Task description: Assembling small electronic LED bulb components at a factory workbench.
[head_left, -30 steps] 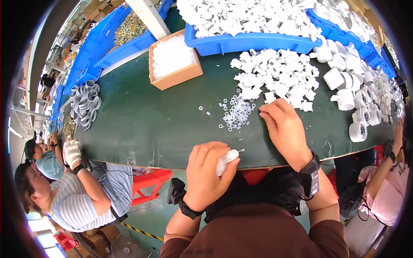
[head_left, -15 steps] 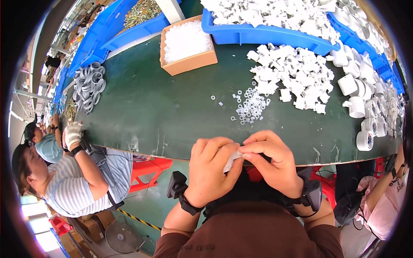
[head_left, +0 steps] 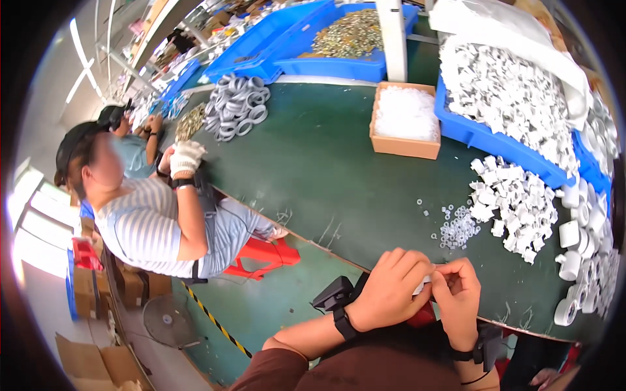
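Note:
Near the front edge of the green table, my left hand [head_left: 393, 288] is closed round a small white plastic part [head_left: 422, 285], mostly hidden by the fingers. Right beside it, my right hand [head_left: 459, 298] has thumb and fingertips pinched together at the part's end; what they grip is too small to make out. Just beyond my hands lies a loose heap of small translucent rings [head_left: 458, 229]. A heap of white plastic pieces [head_left: 512, 205] is spread farther to the right.
A cardboard box of small white pieces [head_left: 405, 146] stands beyond the rings. Blue bins [head_left: 502, 146] line the back, and white cylindrical parts [head_left: 568, 264] crowd the right. Grey rings [head_left: 235, 107] lie far left, near a seated person in a striped shirt [head_left: 147, 218] wearing a glove.
The view has swung left, so the table and my hands appear farther right and lower. My hands stay together at the white part.

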`<move>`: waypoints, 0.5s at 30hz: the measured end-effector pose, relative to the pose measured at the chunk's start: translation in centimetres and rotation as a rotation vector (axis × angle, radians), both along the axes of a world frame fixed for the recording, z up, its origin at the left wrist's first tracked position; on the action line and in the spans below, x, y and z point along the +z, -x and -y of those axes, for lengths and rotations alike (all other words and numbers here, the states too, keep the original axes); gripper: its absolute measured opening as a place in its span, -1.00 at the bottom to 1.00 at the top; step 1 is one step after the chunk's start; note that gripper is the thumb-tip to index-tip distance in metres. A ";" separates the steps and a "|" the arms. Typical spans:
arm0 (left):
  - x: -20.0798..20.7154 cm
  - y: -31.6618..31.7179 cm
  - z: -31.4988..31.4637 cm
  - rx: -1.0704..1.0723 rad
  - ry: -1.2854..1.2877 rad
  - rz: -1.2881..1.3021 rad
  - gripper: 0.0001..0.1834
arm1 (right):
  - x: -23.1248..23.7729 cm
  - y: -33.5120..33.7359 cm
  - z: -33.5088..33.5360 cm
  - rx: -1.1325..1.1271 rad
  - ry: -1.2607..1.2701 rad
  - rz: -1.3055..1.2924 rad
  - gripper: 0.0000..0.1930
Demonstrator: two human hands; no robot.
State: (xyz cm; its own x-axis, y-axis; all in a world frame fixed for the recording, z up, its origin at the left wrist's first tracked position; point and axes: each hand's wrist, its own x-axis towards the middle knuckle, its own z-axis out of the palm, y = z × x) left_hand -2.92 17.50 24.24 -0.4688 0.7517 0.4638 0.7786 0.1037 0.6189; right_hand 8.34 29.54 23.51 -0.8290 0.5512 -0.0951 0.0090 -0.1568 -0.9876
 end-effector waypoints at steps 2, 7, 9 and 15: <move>-0.2 -0.4 0.4 0.049 -0.024 0.003 -0.65 | 0.8 0.2 0.4 -0.044 0.140 -0.040 -0.90; -0.9 -0.4 0.9 0.047 -0.085 -0.056 -0.70 | 1.5 0.1 0.2 -0.034 0.233 -0.017 -0.90; -0.9 -0.6 0.7 0.052 -0.098 -0.064 -0.72 | 1.0 -0.6 0.1 -0.059 0.207 -0.027 -0.90; -0.6 0.5 0.1 -0.009 -0.130 -0.037 -0.79 | 1.6 -0.2 0.2 -0.081 0.058 0.028 -0.91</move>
